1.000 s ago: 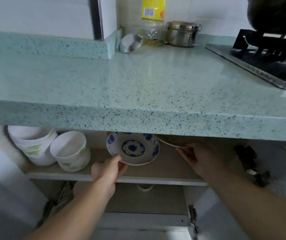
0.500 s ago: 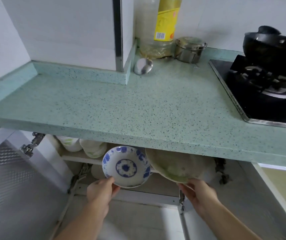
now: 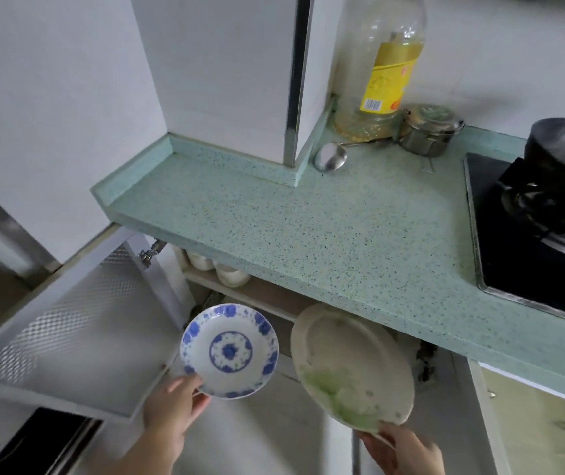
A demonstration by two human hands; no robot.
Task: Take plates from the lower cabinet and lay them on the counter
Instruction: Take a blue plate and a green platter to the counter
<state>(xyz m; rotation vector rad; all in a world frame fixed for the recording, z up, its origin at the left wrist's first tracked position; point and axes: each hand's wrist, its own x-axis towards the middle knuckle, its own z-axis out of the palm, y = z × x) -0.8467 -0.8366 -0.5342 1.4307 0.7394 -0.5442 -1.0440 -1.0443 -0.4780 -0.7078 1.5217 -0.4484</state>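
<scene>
My left hand [image 3: 171,409] grips the near rim of a blue-and-white patterned plate [image 3: 229,351], held in the air in front of the open lower cabinet [image 3: 267,298]. My right hand [image 3: 401,450] holds the near rim of a larger cream plate with a green pattern [image 3: 349,365], tilted, its far edge just under the counter's front edge. The speckled green counter [image 3: 325,228] lies above and behind both plates. Several white bowls [image 3: 229,274] show on the cabinet shelf.
The cabinet door [image 3: 75,330] stands swung open at the left. At the back of the counter are an oil bottle [image 3: 380,63], a steel lidded pot [image 3: 428,130] and a ladle [image 3: 330,156]. A black hob with a pan [image 3: 548,207] fills the right side.
Both plates have come out of the cabinet and toward me, and now hang below the counter's edge. My view has risen and looks down on the counter.
</scene>
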